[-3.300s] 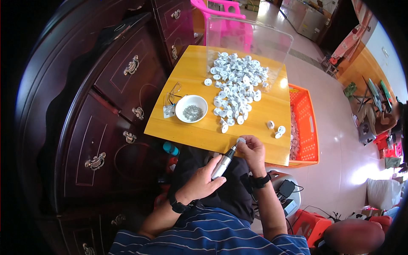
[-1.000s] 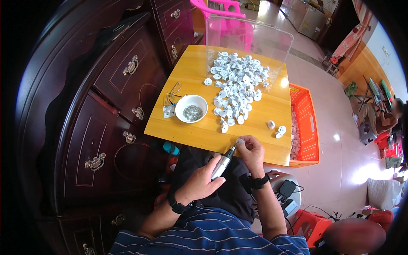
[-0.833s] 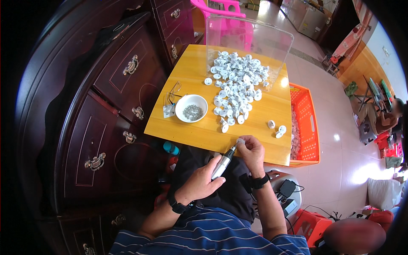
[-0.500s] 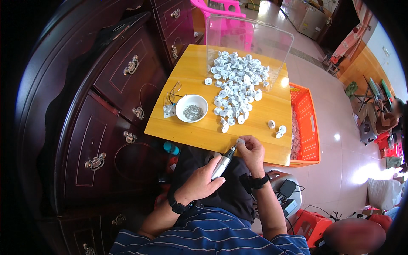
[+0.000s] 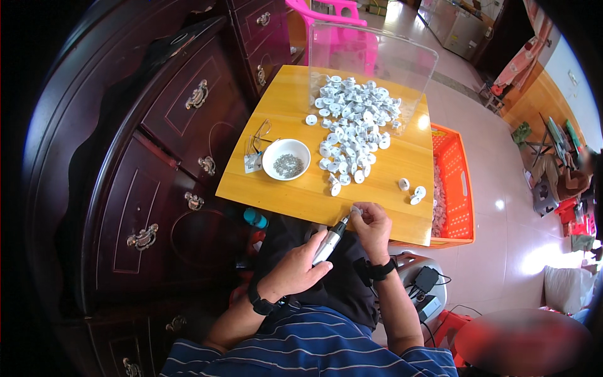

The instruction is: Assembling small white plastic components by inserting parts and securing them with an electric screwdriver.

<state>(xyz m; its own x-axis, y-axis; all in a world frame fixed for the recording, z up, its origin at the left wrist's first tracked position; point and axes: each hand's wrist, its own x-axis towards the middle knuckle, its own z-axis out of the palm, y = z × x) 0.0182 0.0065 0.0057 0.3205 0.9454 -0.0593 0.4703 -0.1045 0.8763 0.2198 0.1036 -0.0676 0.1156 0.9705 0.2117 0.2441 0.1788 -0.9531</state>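
Observation:
My left hand (image 5: 298, 271) is wrapped round a silver and black electric screwdriver (image 5: 331, 241), its tip pointing up and to the right. At the table's front edge my right hand (image 5: 373, 227) pinches a small white plastic part (image 5: 357, 210), mostly covered by my fingers. The screwdriver's tip meets that part. Farther back on the yellow wooden table (image 5: 282, 202) lies a heap of white round plastic parts (image 5: 352, 135). A few loose white parts (image 5: 404, 184) lie to the right. Left of the heap stands a white bowl (image 5: 269, 154) holding small metal screws (image 5: 288, 166).
Eyeglasses (image 5: 260, 133) and a small packet (image 5: 252, 163) lie beside the bowl. A clear plastic bin (image 5: 402, 63) stands behind the heap. An orange crate (image 5: 463, 210) sits right of the table, dark wooden drawers (image 5: 169, 125) at left. Another person (image 5: 571, 179) sits far right.
Both hands keep the same hold, screwdriver tip at the white part. The table and room have shifted slightly rightward in view. The blurred shape at lower right has grown and moved.

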